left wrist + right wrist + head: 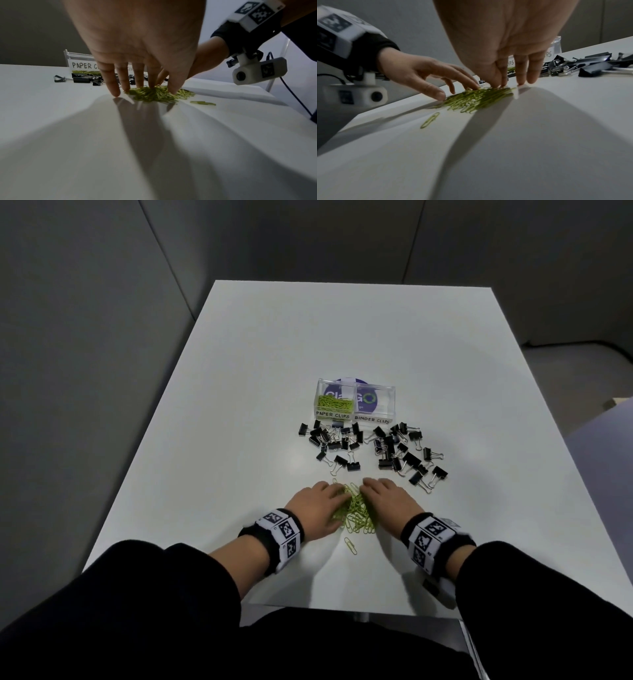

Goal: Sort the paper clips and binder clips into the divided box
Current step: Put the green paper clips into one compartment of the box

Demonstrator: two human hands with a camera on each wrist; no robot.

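A heap of green paper clips (pixel 356 510) lies near the table's front edge, between my two hands. My left hand (pixel 318 499) touches its left side with straight, spread fingers (pixel 145 81), holding nothing. My right hand (pixel 382 494) presses straight fingertips (pixel 520 77) onto its far right side. One stray paper clip (pixel 350 546) lies just in front of the heap. The clear divided box (pixel 354 416) stands further back; its PAPER CLIPS compartment (pixel 335 404) holds green clips, and the BINDER CLIPS compartment (pixel 375 402) looks empty. Several black binder clips (pixel 404 453) lie scattered in front of the box.
The white table (pixel 274 354) has bare surface to the left, right and behind the box. A second cluster of binder clips (pixel 329 440) sits between the heap and the box. Grey partition walls surround the table.
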